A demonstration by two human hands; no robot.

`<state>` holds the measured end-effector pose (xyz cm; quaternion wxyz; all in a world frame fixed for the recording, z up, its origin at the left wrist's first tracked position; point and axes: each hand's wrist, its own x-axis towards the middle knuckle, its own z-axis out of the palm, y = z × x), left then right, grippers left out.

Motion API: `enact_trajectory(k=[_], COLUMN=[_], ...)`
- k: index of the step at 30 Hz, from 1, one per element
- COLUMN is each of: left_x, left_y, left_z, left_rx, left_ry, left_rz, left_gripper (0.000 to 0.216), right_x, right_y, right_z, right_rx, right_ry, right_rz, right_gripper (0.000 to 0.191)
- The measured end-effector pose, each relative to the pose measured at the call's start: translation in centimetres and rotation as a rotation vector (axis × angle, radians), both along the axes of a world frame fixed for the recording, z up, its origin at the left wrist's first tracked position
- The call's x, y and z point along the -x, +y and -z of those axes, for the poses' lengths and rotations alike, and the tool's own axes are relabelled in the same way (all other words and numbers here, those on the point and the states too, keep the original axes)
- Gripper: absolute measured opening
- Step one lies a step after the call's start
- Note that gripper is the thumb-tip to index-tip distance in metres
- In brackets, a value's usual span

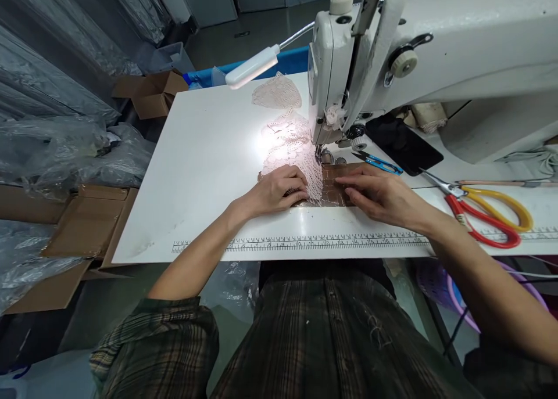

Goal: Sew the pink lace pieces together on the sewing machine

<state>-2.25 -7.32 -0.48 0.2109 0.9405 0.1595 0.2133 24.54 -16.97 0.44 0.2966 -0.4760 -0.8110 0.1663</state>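
Observation:
Pale pink lace lies under the lamp light, running up to the presser foot of the white sewing machine. My left hand rests on the lace's near end, its fingers curled down onto the fabric. Beneath the lace and both hands is a brown, shiny flat piece with a pattern of lines; I cannot tell its material. My right hand lies to the right of the needle, fingers stretched out with the tips touching the brown piece. Another lace piece sits farther back.
Blue thread snips and scissors with red and yellow handles lie at the right, near a black flat object. A printed ruler follows the table's front edge. Cardboard boxes and plastic wrapping stand left of the table.

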Motion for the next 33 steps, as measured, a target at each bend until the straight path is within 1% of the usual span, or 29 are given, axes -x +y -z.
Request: enact_trajectory(k=[3, 5, 7, 9, 10, 12, 14, 16, 18, 20, 23, 27, 31, 33], left_x=[-0.1, -0.1, -0.3, -0.5, -0.6, -0.7, -0.7, -0.7, -0.7, -0.7, -1.0, -1.3, -1.3, -1.3], left_y=[-0.3, -0.4, -0.5, -0.5, -0.5, -0.5, -0.6, -0.7, -0.8, -0.9, -1.0, -1.0, -1.0, -1.0], left_z=[0.0, 0.1, 0.3, 0.5, 0.6, 0.7, 0.6, 0.4, 0.2, 0.1, 0.4, 1.0, 1.3, 1.3], left_rx=[0.006, -0.024, -0.09, -0.185, -0.234, -0.304, -0.311, -0.284, -0.273, -0.28, -0.306, -0.339, -0.318, -0.32], left_ry=[-0.034, -0.083, -0.147, -0.192, -0.201, -0.22, -0.267, -0.325, -0.351, -0.34, -0.297, -0.254, -0.19, -0.161], left_rz=[-0.019, -0.052, -0.068, -0.047, -0.026, -0.006, -0.036, -0.085, -0.106, -0.088, -0.04, 0.021, 0.014, 0.02], left_gripper=[0.021, 0.022, 0.021, 0.022, 0.022, 0.014, 0.004, 0.004, 0.003, 0.004, 0.004, 0.002, 0.005, 0.006], right_x=[0.9, 1.9, 3.0, 3.8, 4.0, 4.0, 3.8, 3.5, 3.5, 3.7, 4.2, 4.7, 4.8, 4.4], right_y=[0.4, 0.9, 1.4, 1.7, 1.8, 1.7, 1.2, 0.6, -0.1, -0.6, -1.3, -2.3, -3.2, -2.8], right_z=[-0.2, -0.1, 0.1, 0.4, 0.5, 0.7, 0.9, 1.1, 1.5, 1.7, 1.8, 1.6, 1.3, 0.8], right_rx=[0.06, 0.073, 0.066, 0.062, 0.059, 0.043, 0.013, -0.022, -0.068, -0.109, -0.127, -0.114, -0.089, -0.071], right_ry=[-0.012, -0.017, -0.031, -0.033, -0.019, 0.019, 0.015, -0.055, -0.152, -0.24, -0.321, -0.37, -0.4, -0.382], right_rz=[-0.065, -0.087, -0.062, -0.026, -0.015, 0.006, 0.044, 0.065, 0.038, 0.02, 0.05, 0.084, 0.074, 0.047], right_gripper=[0.044, 0.05, 0.04, 0.029, 0.027, 0.024, 0.022, 0.028, 0.036, 0.039, 0.038, 0.036, 0.035, 0.035])
